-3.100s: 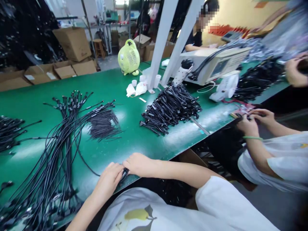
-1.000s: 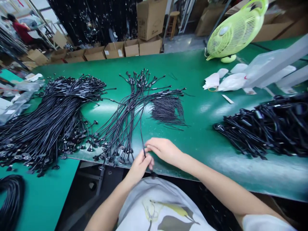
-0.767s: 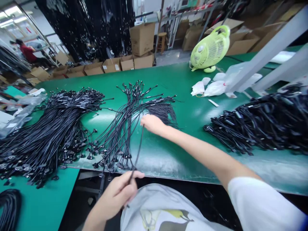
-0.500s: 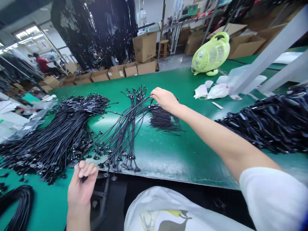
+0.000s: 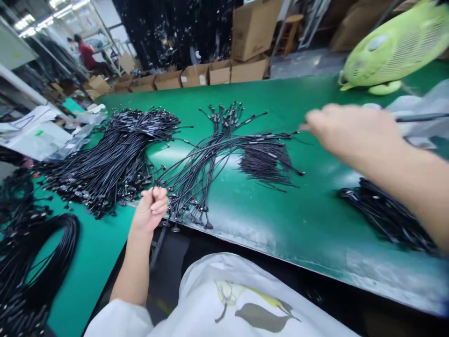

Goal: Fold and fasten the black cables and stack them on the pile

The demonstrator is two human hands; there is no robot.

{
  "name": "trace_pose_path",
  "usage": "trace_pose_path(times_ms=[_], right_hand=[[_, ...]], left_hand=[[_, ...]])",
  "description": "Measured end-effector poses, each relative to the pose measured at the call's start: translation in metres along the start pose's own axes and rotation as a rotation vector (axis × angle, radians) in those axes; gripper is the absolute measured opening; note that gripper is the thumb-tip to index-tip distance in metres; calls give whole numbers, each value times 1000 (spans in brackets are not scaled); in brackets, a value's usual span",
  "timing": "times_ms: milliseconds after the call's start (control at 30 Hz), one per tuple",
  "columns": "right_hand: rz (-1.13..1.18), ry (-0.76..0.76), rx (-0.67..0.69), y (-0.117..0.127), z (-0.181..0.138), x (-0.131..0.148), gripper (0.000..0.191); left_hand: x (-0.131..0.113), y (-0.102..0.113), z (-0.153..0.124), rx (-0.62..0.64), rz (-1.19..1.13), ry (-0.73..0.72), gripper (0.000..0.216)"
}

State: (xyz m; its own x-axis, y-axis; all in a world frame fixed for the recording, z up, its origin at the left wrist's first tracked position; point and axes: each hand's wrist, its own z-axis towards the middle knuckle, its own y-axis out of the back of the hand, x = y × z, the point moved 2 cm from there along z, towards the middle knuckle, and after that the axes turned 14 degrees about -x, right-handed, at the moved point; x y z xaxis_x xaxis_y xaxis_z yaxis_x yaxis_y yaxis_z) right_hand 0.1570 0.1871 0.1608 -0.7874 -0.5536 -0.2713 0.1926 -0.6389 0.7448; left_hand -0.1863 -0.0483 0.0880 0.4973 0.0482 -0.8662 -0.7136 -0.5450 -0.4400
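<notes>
My left hand (image 5: 152, 208) is curled into a fist at the table's near edge, against the connector ends of the middle bundle of black cables (image 5: 210, 159). What it grips is hidden by the fingers. My right hand (image 5: 351, 131) hovers above the green table (image 5: 280, 220), right of a small heap of thin black wires (image 5: 266, 164), and is smeared by motion. A thin dark line (image 5: 421, 117) runs to the right behind it. A large pile of black cables (image 5: 115, 159) lies left of the middle bundle.
Another heap of black cables (image 5: 386, 215) lies under my right forearm. A green fan (image 5: 396, 47) stands at the back right. Coiled cables (image 5: 31, 262) sit on the lower left table, near plastic bags (image 5: 35, 135). Cardboard boxes (image 5: 252, 23) line the floor beyond; a person in red (image 5: 86, 51) is far off.
My right hand has swung from the far ends of the middle bundle across to the right. My left hand has moved up to the bundle's near ends.
</notes>
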Motion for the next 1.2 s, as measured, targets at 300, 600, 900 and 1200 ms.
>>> trace_pose_path(times_ms=[300, 600, 900, 1200], right_hand=[[495, 260, 141, 37, -69, 104, 31], [719, -74, 321, -22, -114, 19, 30], [725, -115, 182, -8, -127, 30, 29], [417, -8, 35, -23, -159, 21, 33]], left_hand=[[89, -97, -24, 588, 559, 104, 38], [90, -66, 1, 287, 372, 440, 41], [109, -71, -6, 262, 257, 558, 33], [87, -58, 21, -21, 76, 281, 23]])
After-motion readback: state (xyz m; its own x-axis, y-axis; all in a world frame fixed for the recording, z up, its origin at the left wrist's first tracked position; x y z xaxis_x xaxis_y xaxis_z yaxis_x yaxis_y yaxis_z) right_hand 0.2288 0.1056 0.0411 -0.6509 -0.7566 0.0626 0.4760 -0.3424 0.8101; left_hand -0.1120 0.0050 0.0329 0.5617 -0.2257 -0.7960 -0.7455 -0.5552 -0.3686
